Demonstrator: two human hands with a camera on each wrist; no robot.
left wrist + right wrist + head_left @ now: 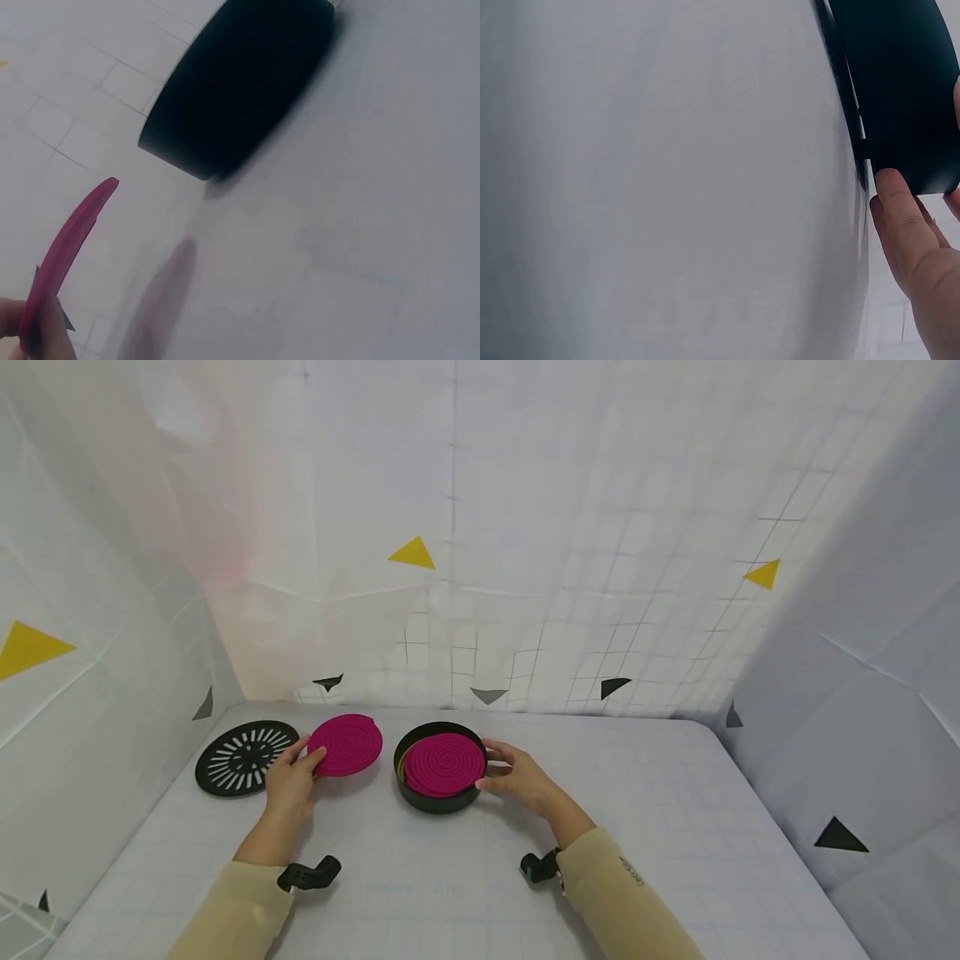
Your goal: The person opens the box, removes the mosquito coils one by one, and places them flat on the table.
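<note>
Black slotted disc [247, 759] on white table [675, 827], 9 o'clock of round black container [437, 805]. Left hand [288, 787] pinches a magenta spiral disc [348, 745] at its 8 o'clock edge, raised clear of table. Container stands with second magenta spiral [444, 765] inside. Right hand [529, 783], apart from left, grips container wall at 3 o'clock.

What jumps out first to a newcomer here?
The bright magenta mosquito coil, pinched in the left hand above the white tabletop. Then the second magenta coil inside the round black tin between the hands, the right hand gripping its side. Last, the slotted black lid on the tabletop's left.
</note>
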